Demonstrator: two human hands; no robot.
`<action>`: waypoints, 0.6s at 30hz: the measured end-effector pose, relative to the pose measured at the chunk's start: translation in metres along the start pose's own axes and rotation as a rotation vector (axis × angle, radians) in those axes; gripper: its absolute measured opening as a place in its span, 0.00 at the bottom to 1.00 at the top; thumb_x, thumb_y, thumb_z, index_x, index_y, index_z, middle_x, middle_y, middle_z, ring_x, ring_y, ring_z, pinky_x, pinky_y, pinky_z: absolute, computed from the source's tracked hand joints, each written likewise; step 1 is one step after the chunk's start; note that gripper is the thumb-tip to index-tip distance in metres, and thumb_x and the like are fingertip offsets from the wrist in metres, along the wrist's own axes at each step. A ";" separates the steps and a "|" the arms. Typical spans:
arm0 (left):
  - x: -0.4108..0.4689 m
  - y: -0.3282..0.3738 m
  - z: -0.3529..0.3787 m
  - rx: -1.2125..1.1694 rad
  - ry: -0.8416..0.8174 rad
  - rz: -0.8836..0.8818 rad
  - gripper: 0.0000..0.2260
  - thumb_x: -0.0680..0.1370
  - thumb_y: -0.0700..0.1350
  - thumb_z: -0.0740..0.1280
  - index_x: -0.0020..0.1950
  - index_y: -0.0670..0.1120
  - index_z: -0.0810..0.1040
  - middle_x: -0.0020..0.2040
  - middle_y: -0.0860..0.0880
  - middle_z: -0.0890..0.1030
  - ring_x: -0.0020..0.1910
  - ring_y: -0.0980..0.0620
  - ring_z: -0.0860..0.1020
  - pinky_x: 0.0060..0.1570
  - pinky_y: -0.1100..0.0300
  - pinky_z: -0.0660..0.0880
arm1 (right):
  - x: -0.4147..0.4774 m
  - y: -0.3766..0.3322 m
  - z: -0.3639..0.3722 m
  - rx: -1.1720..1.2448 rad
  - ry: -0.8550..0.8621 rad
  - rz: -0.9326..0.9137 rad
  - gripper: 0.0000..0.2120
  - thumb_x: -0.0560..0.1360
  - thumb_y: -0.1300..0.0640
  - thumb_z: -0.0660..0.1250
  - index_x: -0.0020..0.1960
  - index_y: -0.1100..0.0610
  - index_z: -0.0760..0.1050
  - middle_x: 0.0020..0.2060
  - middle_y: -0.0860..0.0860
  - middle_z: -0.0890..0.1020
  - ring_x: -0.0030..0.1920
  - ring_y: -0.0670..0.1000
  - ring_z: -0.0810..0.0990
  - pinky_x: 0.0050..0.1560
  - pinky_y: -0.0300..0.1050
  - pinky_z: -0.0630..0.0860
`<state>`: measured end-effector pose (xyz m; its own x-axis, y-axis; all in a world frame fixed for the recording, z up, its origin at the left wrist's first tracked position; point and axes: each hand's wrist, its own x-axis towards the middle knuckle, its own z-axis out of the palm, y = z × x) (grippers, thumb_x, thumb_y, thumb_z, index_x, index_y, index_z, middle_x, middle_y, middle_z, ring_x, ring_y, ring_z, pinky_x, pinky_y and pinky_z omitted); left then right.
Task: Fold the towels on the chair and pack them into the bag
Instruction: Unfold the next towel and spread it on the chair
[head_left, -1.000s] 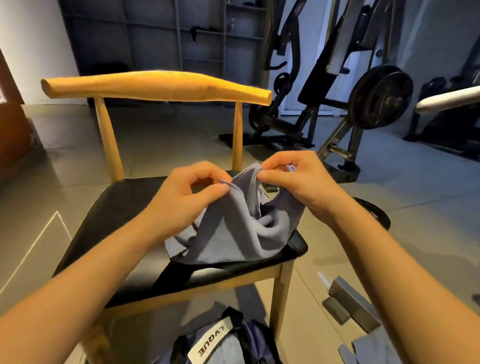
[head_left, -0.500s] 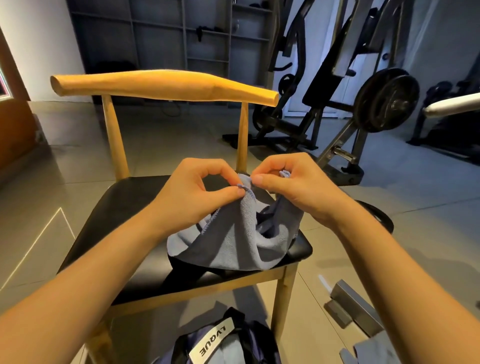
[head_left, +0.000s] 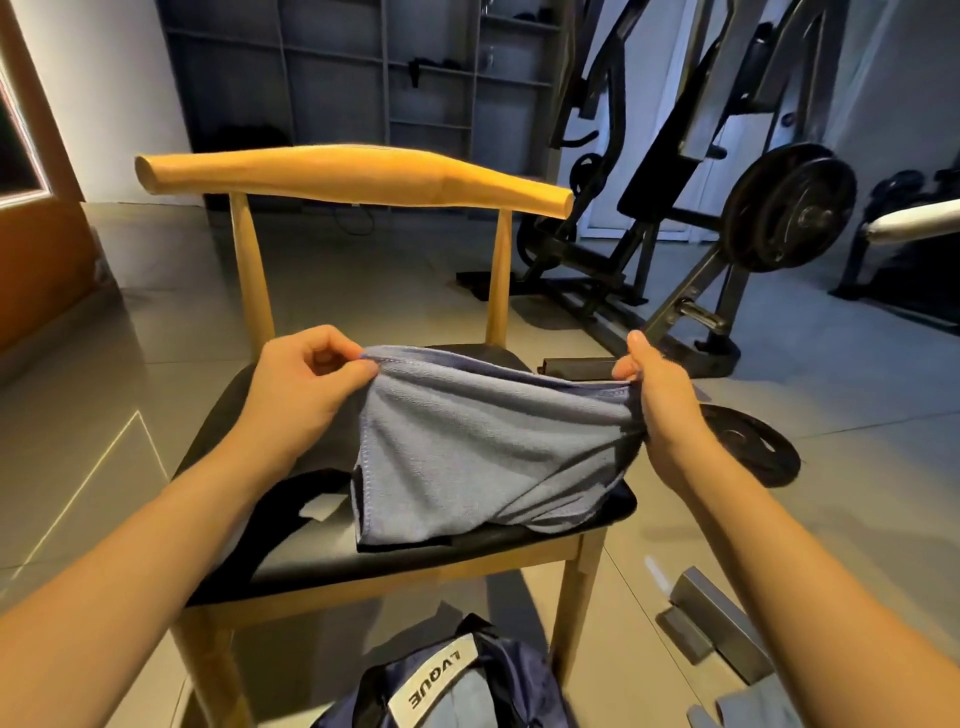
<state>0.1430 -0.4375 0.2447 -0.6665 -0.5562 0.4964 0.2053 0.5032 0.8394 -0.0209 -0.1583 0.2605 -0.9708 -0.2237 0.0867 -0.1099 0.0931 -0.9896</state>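
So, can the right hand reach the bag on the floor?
Probably yes, once freed: the right hand pinches the towel, but nothing lies between it and the bag by the chair.

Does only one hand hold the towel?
No, the left hand pinches one top corner of the towel and the right hand grips the other, above the chair.

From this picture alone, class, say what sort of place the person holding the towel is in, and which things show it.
Probably a gym: a weight machine carrying a black weight plate stands behind the chair, and another plate lies on the tiled floor.
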 end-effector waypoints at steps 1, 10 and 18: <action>0.002 -0.002 -0.001 -0.002 0.022 -0.011 0.09 0.75 0.36 0.75 0.38 0.47 0.82 0.32 0.55 0.82 0.33 0.60 0.77 0.38 0.66 0.75 | 0.001 0.001 -0.002 0.046 -0.068 0.016 0.15 0.80 0.45 0.62 0.40 0.53 0.73 0.35 0.51 0.74 0.39 0.51 0.72 0.42 0.48 0.67; 0.011 -0.010 -0.011 -0.148 0.147 -0.105 0.07 0.76 0.37 0.74 0.40 0.46 0.82 0.31 0.56 0.82 0.32 0.62 0.78 0.34 0.71 0.74 | 0.009 0.001 -0.014 -0.098 -0.245 -0.113 0.08 0.80 0.65 0.61 0.53 0.64 0.79 0.46 0.61 0.80 0.47 0.56 0.77 0.49 0.51 0.74; 0.021 0.014 -0.037 -0.300 0.073 -0.179 0.03 0.78 0.38 0.71 0.50 0.42 0.84 0.41 0.49 0.87 0.41 0.54 0.84 0.40 0.65 0.81 | 0.002 -0.023 -0.036 0.111 -0.290 -0.220 0.08 0.79 0.64 0.67 0.54 0.64 0.83 0.46 0.56 0.87 0.46 0.51 0.85 0.47 0.40 0.82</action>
<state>0.1591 -0.4666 0.2751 -0.6605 -0.6690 0.3410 0.2986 0.1826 0.9367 -0.0276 -0.1256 0.2881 -0.8239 -0.4937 0.2784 -0.2698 -0.0904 -0.9587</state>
